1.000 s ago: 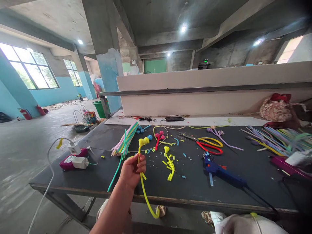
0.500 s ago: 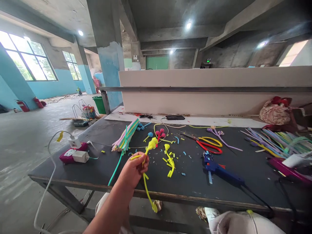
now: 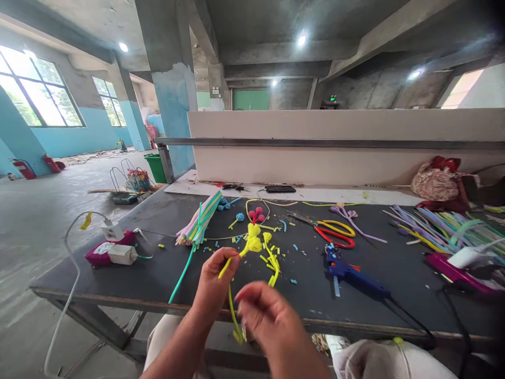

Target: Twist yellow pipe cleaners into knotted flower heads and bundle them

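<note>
My left hand [image 3: 219,276] pinches the stem of a yellow pipe-cleaner flower [image 3: 253,239] above the table's front edge. A long yellow stem hangs down below the fingers. My right hand [image 3: 266,316], slightly blurred, is just right of that hanging stem; its fingers are curled with thumb and forefinger apart, and nothing shows between them. Behind the held flower lie a yellow piece [image 3: 271,258] with cut bits around it, a pink flower [image 3: 256,214] and a blue one [image 3: 240,217].
Scissors [image 3: 335,233] and a blue glue gun [image 3: 357,276] lie to the right. Pipe-cleaner bundles rest at left [image 3: 201,218] and far right [image 3: 453,231]. A magenta power strip [image 3: 103,253] sits at the left; a phone [image 3: 280,189] lies at the back.
My right hand has come into view from below, beside the hanging stem. My left hand still holds the flower, which has shifted slightly right and down and turned.
</note>
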Available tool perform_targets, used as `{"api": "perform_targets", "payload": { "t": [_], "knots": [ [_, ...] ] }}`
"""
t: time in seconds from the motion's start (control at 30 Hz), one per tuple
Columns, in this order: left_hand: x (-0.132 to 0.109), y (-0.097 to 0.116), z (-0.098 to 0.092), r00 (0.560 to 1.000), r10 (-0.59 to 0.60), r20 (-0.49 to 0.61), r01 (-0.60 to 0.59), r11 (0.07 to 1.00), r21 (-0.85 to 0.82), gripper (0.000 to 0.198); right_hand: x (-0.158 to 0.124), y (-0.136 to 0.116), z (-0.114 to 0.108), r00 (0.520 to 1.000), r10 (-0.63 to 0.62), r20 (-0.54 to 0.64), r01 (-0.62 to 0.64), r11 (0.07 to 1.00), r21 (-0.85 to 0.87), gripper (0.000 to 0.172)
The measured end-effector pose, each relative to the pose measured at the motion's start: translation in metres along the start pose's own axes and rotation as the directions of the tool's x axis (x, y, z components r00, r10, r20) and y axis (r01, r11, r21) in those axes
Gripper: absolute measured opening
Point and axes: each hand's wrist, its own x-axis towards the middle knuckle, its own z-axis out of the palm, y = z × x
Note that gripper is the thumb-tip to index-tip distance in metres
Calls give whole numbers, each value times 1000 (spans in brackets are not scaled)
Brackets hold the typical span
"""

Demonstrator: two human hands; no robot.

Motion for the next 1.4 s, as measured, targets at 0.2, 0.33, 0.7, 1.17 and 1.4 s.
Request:
{"api": "perform_targets", "payload": {
  "t": [0.2,0.33,0.7,1.17,1.4],
  "knots": [
    [-22,3,24,896,380,229,-442,804,397,15,61,-64,1,955,-2,-297,77,967,241,18],
    [-28,-6,33,832,377,407,-538,729,423,26,54,-62,-9,926,0,-377,103,962,254,14],
    [-41,-9,44,831,409,378,-540,755,371,30,48,-67,-21,899,-48,-435,106,988,111,17],
    [-54,11,58,968,-116,223,99,992,83,19,41,-81,-24,955,8,-295,49,981,187,29],
    [-56,18,57,664,-457,592,627,771,-109,31,43,-70,-32,987,17,-161,25,966,259,23]
  ]
}}
